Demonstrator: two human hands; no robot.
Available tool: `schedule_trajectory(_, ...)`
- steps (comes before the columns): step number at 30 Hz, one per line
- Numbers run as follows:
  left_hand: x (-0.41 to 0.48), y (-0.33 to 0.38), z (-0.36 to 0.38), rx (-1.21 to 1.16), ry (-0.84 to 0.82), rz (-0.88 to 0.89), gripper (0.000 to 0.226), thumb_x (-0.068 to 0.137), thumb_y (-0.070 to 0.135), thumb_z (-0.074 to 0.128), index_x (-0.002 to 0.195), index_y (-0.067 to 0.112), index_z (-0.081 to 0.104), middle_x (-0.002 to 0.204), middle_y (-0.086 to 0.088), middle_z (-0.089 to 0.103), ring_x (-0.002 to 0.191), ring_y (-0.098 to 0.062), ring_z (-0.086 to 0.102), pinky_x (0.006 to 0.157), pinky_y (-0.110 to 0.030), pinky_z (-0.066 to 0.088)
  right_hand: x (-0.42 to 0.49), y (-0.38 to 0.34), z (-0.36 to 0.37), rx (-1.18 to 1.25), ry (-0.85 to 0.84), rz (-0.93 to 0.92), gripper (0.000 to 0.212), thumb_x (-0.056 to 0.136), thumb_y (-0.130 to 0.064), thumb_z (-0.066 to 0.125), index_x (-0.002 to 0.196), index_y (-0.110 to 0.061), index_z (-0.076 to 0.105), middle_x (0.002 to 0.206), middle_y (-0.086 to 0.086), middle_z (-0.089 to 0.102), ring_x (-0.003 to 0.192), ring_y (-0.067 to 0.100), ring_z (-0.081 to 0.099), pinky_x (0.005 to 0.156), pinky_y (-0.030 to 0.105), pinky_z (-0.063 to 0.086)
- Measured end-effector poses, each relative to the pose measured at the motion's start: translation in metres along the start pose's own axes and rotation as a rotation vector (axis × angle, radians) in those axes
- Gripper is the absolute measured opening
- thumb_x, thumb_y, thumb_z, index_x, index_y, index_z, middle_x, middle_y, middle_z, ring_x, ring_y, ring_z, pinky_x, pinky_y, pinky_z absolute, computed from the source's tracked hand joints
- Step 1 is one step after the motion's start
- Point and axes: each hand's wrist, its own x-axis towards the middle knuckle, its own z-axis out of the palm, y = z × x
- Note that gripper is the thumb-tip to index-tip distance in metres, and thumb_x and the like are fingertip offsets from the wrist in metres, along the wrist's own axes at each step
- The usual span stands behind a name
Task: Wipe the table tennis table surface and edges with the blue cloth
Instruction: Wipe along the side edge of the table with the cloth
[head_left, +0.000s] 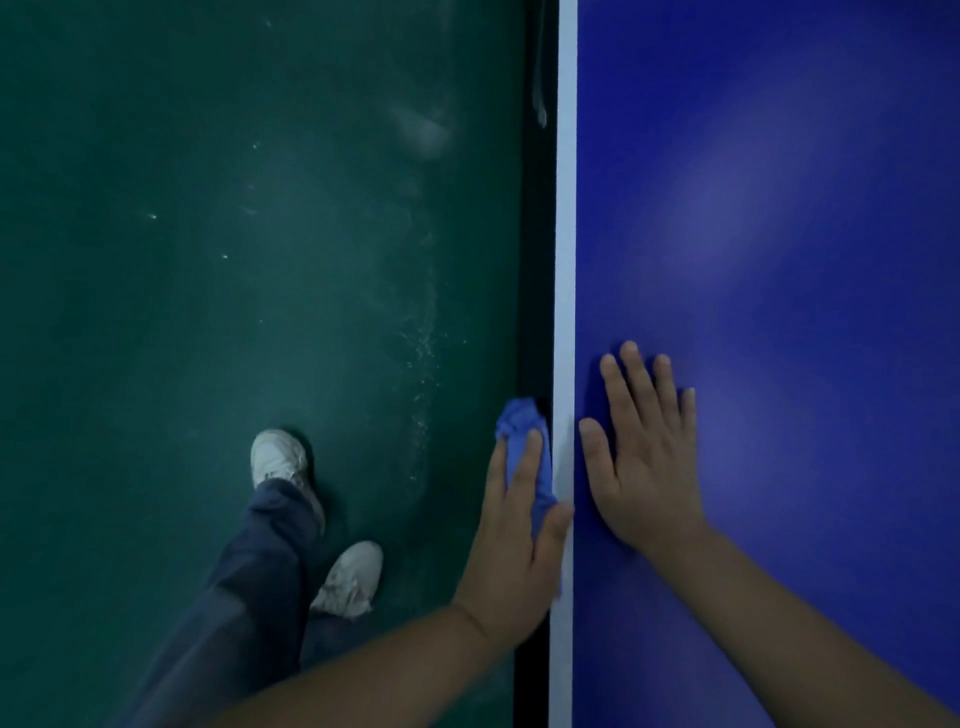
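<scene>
Along the table (779, 208) edge, the left hand (519, 535) presses the blue cloth (519, 418) flat-fingered against the side; the right hand (649, 467) lies spread on top. Only pinned, not gripped, the cloth could slip and drop to the floor (208, 208).

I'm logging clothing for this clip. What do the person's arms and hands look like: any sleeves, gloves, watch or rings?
Both arms are bare as far as the frame shows: no sleeve on the left forearm or the right forearm. The left hand and right hand wear no gloves, and no ring, watch or bracelet is visible.
</scene>
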Motion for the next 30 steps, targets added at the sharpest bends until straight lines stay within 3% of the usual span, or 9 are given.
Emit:
schedule_trajectory(3,0.044,0.011,-0.011,-0.016,-0.021,0.003,0.065,0.105,0.04,0.043,0.156,0.041,0.003,0.169,0.008,-0.005,0.154,-0.006,-0.007,0.127,-0.038,0.009,0.019,0.002,-0.001,0.033,-0.016,0.002,0.071,0.104,-0.052,0.022,0.16,-0.011,0.012,0.169,0.002,0.006,0.156,0.02,-0.002,0.126,0.042,0.0)
schedule_trajectory(6,0.126,0.029,-0.024,-0.021,0.039,-0.014,0.064,0.107,0.027,0.045,0.16,0.026,0.009,0.169,-0.003,-0.002,0.155,-0.011,-0.003,0.124,-0.029,0.006,0.07,0.004,-0.005,0.031,-0.03,0.028,0.074,0.102,-0.053,0.017,0.159,-0.008,0.006,0.168,0.004,-0.001,0.155,0.016,-0.007,0.124,0.031,-0.007)
schedule_trajectory(10,0.23,0.061,-0.044,-0.013,0.131,0.008,0.062,0.106,0.017,0.048,0.16,0.014,0.018,0.167,-0.012,0.009,0.152,-0.016,0.013,0.121,-0.022,0.012,0.16,0.015,-0.017,0.0,-0.056,0.029,0.076,0.1,-0.055,0.011,0.16,-0.008,0.0,0.169,0.006,-0.005,0.155,0.018,-0.009,0.122,0.03,-0.011)
schedule_trajectory(14,0.203,0.058,-0.039,-0.021,0.09,0.005,0.064,0.107,0.023,0.045,0.161,0.022,0.01,0.169,0.0,-0.002,0.154,-0.006,-0.001,0.115,-0.006,0.0,0.209,0.015,-0.025,-0.069,-0.08,0.03,0.077,0.1,-0.055,0.007,0.159,-0.007,-0.004,0.168,0.007,-0.009,0.155,0.018,-0.011,0.124,0.036,-0.011)
schedule_trajectory(18,0.124,0.035,-0.03,-0.107,-0.021,-0.043,0.065,0.107,0.036,0.042,0.159,0.041,0.003,0.167,0.017,-0.013,0.151,0.004,-0.009,0.118,-0.008,0.001,0.21,0.013,-0.027,-0.114,-0.08,0.021,0.076,0.101,-0.054,0.006,0.159,-0.005,-0.002,0.168,0.008,-0.007,0.155,0.02,-0.01,0.125,0.039,-0.008)
schedule_trajectory(20,0.127,0.038,-0.029,-0.112,-0.02,-0.062,0.063,0.107,0.038,0.04,0.159,0.04,0.005,0.167,0.016,-0.013,0.151,0.003,-0.009,0.119,-0.01,0.001,0.211,0.014,-0.028,-0.106,-0.071,0.012,0.076,0.102,-0.053,0.009,0.159,-0.003,0.0,0.168,0.009,-0.004,0.155,0.021,-0.008,0.125,0.04,-0.007)
schedule_trajectory(26,0.275,0.071,-0.053,-0.044,0.074,-0.024,0.061,0.107,0.023,0.044,0.16,0.021,0.013,0.168,-0.009,-0.003,0.155,-0.013,-0.001,0.124,-0.026,0.004,0.219,0.018,-0.033,-0.106,-0.082,-0.035,0.076,0.102,-0.053,0.018,0.159,-0.004,0.008,0.168,0.009,0.002,0.155,0.023,-0.003,0.125,0.044,-0.003)
schedule_trajectory(30,0.318,0.085,-0.061,-0.069,0.144,0.005,0.061,0.107,0.021,0.047,0.16,0.016,0.018,0.168,-0.009,0.004,0.153,-0.011,0.007,0.121,-0.022,0.009,0.271,0.023,-0.04,-0.086,-0.067,-0.017,0.076,0.101,-0.056,0.016,0.16,-0.008,0.008,0.169,0.005,0.002,0.155,0.022,-0.003,0.125,0.049,-0.001)
